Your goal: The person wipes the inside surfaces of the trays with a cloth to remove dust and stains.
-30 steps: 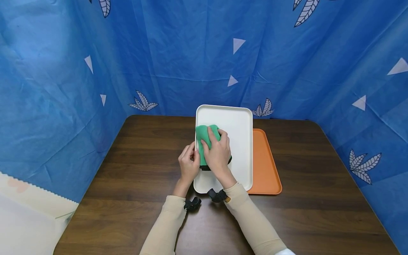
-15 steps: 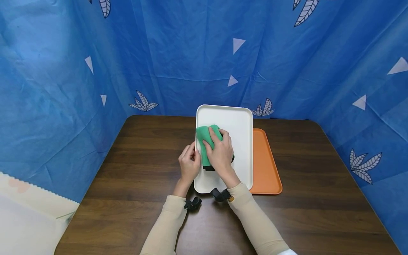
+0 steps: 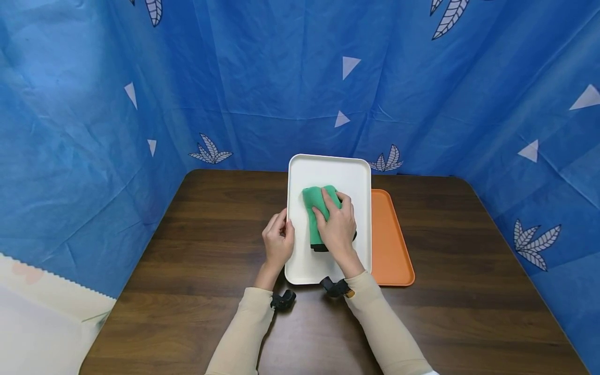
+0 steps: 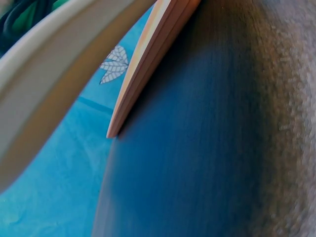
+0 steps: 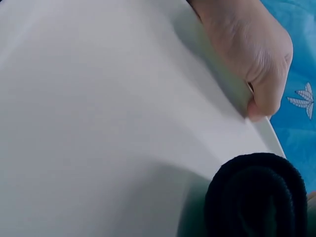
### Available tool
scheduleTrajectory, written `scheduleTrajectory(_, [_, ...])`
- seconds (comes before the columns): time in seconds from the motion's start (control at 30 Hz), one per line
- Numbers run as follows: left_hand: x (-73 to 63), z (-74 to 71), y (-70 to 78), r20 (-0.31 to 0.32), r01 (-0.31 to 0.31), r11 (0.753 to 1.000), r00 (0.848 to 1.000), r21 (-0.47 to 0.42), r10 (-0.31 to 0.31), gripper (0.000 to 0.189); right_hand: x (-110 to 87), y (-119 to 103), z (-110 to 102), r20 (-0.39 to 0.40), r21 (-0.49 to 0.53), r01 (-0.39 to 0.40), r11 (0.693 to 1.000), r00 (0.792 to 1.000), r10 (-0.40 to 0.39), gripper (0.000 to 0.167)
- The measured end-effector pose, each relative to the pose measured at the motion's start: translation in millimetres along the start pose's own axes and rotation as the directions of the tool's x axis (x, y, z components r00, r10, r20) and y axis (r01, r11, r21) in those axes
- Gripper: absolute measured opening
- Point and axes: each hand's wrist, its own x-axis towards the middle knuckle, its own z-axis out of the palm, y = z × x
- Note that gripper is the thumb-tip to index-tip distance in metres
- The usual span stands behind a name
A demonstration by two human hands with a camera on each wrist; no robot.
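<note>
My left hand (image 3: 278,245) holds the left rim of a white rectangular tray (image 3: 309,169), thumb inside the edge. That same grip shows in the right wrist view, where the left hand (image 5: 252,54) pinches the rim. The tray is raised off the table, as the left wrist view shows its pale side (image 4: 59,69) above the orange tray. My right hand (image 3: 338,226) holds a folded green cloth (image 3: 313,200) with black trim against the tray's middle, fingers spread over it. In the right wrist view the cloth's dark rolled edge (image 5: 256,192) is close up.
An orange tray (image 3: 391,245) lies on the dark wooden table (image 3: 215,229), partly covered by the white one. A blue curtain (image 3: 281,78) with white leaf and triangle prints hangs behind and beside the table. Black cameras sit on both wrists.
My right hand has slid the green cloth rightward across the white tray, from beside its left rim to its middle. The left hand and both trays stay where they were.
</note>
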Motion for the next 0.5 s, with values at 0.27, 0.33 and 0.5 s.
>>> scheduleTrajectory(0.27, [-1.5, -0.8, -2.7, 0.002, -0.014, 1.000, 1.000, -0.020, 0.014, 0.032, 0.9, 17, -10, 0.002, -0.003, -0.119, 0.993, 0.993, 0.119, 0.050])
scheduleTrajectory(0.33, [-1.5, -0.7, -2.3, -0.002, -0.016, 1.000, 1.000, -0.016, 0.016, 0.033, 1.3, 21, -13, 0.000, -0.005, -0.144, 0.990, 0.990, 0.144, 0.050])
scheduleTrajectory(0.5, [-1.1, 0.3, -0.3, -0.008, -0.010, 1.000, 1.000, 0.000, 0.010, 0.032, 2.2, 30, -19, 0.014, -0.008, -0.214, 0.977, 0.977, 0.214, 0.051])
